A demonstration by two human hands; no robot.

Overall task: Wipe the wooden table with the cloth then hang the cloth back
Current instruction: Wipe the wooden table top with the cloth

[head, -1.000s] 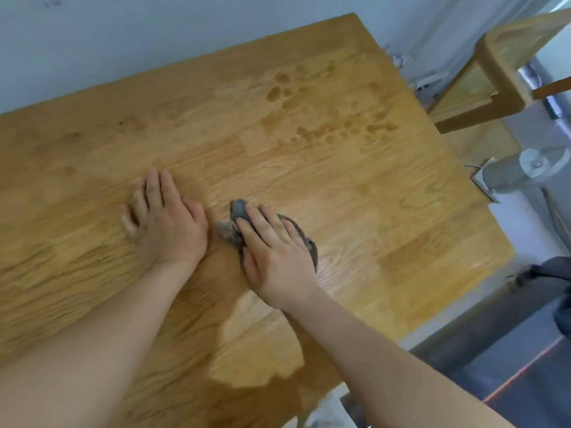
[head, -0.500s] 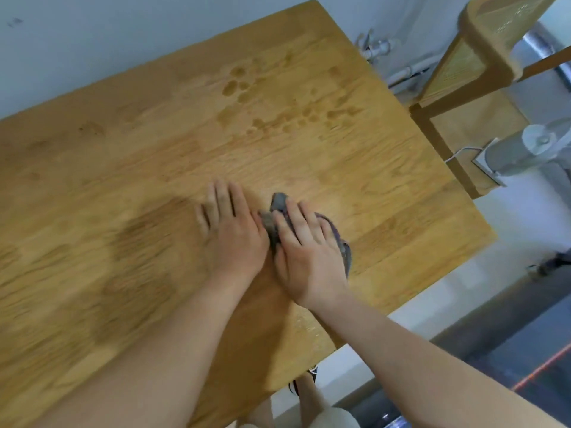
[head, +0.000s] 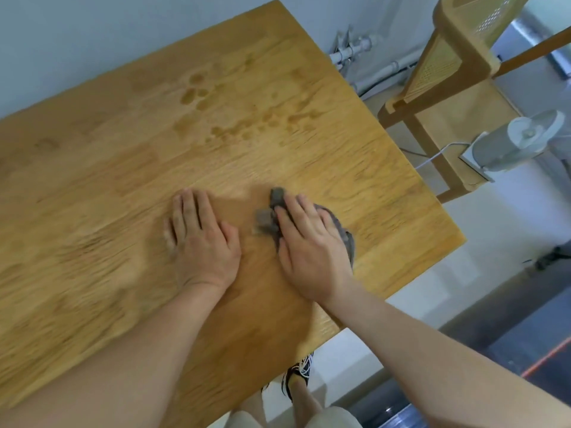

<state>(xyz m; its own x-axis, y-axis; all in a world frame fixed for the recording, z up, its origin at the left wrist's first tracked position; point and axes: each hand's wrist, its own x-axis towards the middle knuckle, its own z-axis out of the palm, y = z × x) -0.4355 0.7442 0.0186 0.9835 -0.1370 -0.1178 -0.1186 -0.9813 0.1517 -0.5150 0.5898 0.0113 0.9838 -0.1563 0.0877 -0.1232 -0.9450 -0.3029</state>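
A light wooden table fills most of the view, with damp spots and streaks toward its far side. My right hand presses flat on a crumpled grey cloth near the table's right front part; the cloth pokes out past my fingertips and beside my little finger. My left hand lies flat on the bare wood just left of the cloth, fingers together, holding nothing. The two hands are a short gap apart.
A pale wall runs behind the table. A wooden chair with a woven back stands off the table's right end. A grey-white device with a cable sits on a white ledge. White pipes run along the wall. My shoe shows below the front edge.
The view has swung, so the table's right end and front edge show more. My hands, close together half a second ago, are now a short gap apart, the cloth still under my right hand.
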